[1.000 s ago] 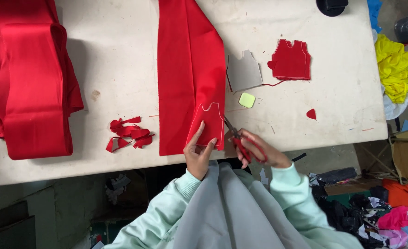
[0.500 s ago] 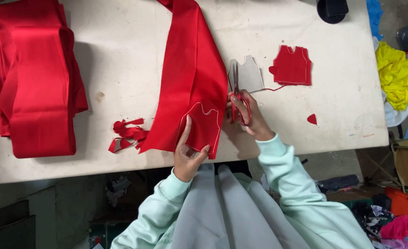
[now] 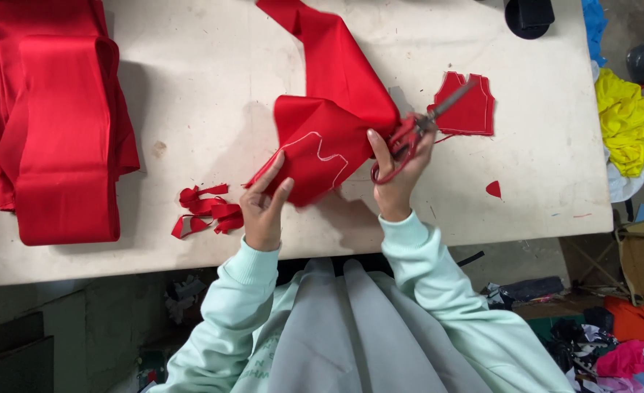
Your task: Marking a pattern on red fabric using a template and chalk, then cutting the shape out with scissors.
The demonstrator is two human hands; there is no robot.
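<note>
A long red fabric strip [image 3: 336, 80] runs across the beige table [image 3: 213, 94]; its near end is folded up and bears a white chalk outline [image 3: 315, 149]. My left hand [image 3: 264, 207] pinches the lower left corner of that folded end. My right hand [image 3: 398, 171] holds red-handled scissors [image 3: 416, 135] with the blades pointing up to the right, and its fingers also touch the fabric's right edge. A cut red piece [image 3: 471, 105] with a chalk border lies just right of the scissors.
A folded stack of red cloth [image 3: 56, 124] fills the table's left. Red scraps [image 3: 205, 211] lie near my left hand, a small red offcut [image 3: 494, 189] at right. A black object [image 3: 529, 14] sits at the far edge. Yellow cloth [image 3: 624, 120] and mixed rags lie off the table, right.
The fabric's end has been lifted and turned so the chalk outline faces up. My right hand with the scissors rose to the fabric's right edge, covering the grey pattern piece.
</note>
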